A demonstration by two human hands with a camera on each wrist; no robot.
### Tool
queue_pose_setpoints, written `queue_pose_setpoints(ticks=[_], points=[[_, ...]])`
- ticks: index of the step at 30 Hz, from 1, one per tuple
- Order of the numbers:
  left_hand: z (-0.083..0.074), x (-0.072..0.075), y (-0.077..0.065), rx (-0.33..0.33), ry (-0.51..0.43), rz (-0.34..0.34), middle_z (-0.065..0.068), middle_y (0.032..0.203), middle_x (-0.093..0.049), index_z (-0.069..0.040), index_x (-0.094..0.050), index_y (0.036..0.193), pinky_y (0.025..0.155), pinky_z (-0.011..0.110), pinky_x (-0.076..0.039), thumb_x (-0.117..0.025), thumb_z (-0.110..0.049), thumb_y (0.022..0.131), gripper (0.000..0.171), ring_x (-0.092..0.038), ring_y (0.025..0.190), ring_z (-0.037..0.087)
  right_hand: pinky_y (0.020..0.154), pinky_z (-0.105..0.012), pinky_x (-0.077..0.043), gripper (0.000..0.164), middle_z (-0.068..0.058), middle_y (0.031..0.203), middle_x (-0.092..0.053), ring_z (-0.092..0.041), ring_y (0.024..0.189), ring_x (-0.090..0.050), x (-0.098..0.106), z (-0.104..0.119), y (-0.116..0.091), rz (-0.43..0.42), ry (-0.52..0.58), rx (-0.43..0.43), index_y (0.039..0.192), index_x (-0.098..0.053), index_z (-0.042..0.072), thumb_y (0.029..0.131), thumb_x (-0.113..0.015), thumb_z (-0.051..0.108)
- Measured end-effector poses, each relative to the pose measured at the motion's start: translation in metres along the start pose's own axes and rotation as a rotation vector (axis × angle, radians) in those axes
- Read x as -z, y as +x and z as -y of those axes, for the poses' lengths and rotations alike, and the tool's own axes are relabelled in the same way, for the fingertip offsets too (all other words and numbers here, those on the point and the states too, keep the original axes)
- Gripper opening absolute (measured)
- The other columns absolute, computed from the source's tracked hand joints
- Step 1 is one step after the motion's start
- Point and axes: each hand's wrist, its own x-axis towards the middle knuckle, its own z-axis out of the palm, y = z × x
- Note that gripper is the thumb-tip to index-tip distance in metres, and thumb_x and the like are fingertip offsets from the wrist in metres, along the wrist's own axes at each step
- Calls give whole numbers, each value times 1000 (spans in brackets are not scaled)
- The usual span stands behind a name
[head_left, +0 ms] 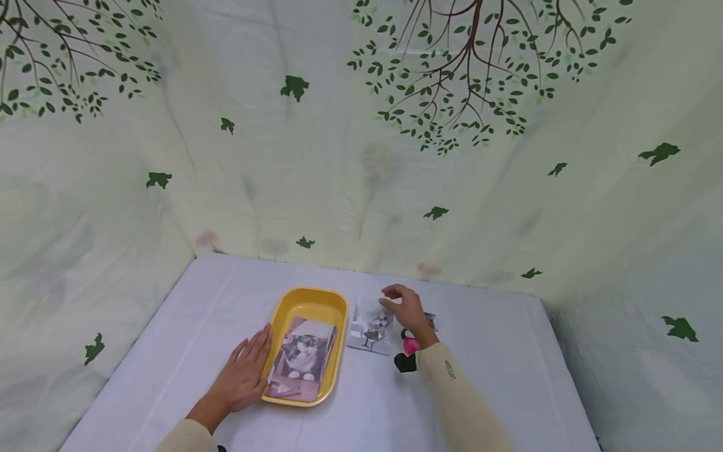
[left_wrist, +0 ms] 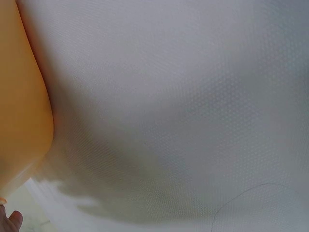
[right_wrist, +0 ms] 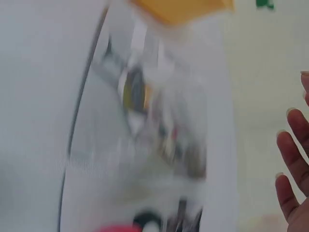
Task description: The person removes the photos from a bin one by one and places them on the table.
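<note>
A yellow tray point(head_left: 309, 304) stands on the table with several picture cards point(head_left: 302, 361) lying in it, a cat photo on top. My left hand point(head_left: 243, 371) rests along the tray's left rim with its fingers straight. Right of the tray lies another picture card point(head_left: 364, 329), showing a dog's head and a glass. Over that card's right side is my right hand point(head_left: 411, 314), fingers loosely bent and nothing between them. In the right wrist view its fingers point(right_wrist: 292, 150) are spread apart beside the blurred card point(right_wrist: 137, 96).
Partly hidden under the right wrist are a pink item point(head_left: 411, 345), a black item point(head_left: 405, 362) and another picture's corner point(head_left: 431, 317). A white cloth covers the table point(head_left: 237, 295). Behind it hangs a pale curtain point(head_left: 339, 188) printed with leaves.
</note>
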Motion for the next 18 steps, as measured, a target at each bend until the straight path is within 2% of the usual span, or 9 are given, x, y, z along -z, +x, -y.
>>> queue_pose_setpoints(ticks=[3, 9, 15, 18], points=[[0, 0, 0, 0, -1, 6, 20, 156, -21, 7, -25, 147, 113, 52, -18, -57, -26, 82, 80, -23, 142, 34, 95, -46, -48, 28, -6, 107, -66, -24, 102, -59, -17, 21, -3, 66, 4, 16, 113, -67, 6, 89, -69, 20], [0, -2, 1, 1, -5, 0, 20, 156, -20, 6, -25, 147, 113, 52, -17, -57, -26, 82, 80, -22, 142, 34, 95, -46, -48, 30, -5, 109, -66, -28, 105, -59, -53, 56, -10, 182, 14, 68, 114, -67, 7, 88, -70, 21], [1, -5, 0, -10, -4, -47, 18, 156, -22, 6, -26, 147, 112, 53, -21, -59, -26, 80, 81, -25, 140, 34, 93, -34, -50, 30, -1, 107, -67, -18, 101, -59, -87, 73, -13, 256, -11, 106, 113, -67, 7, 87, -71, 22], [1, -5, 1, -15, -6, -58, 18, 155, -23, 6, -27, 146, 111, 53, -21, -59, -26, 80, 81, -26, 139, 34, 91, -32, -50, 29, -1, 105, -67, -18, 100, -60, -101, 77, -14, 289, -23, 124, 112, -68, 7, 87, -71, 20]])
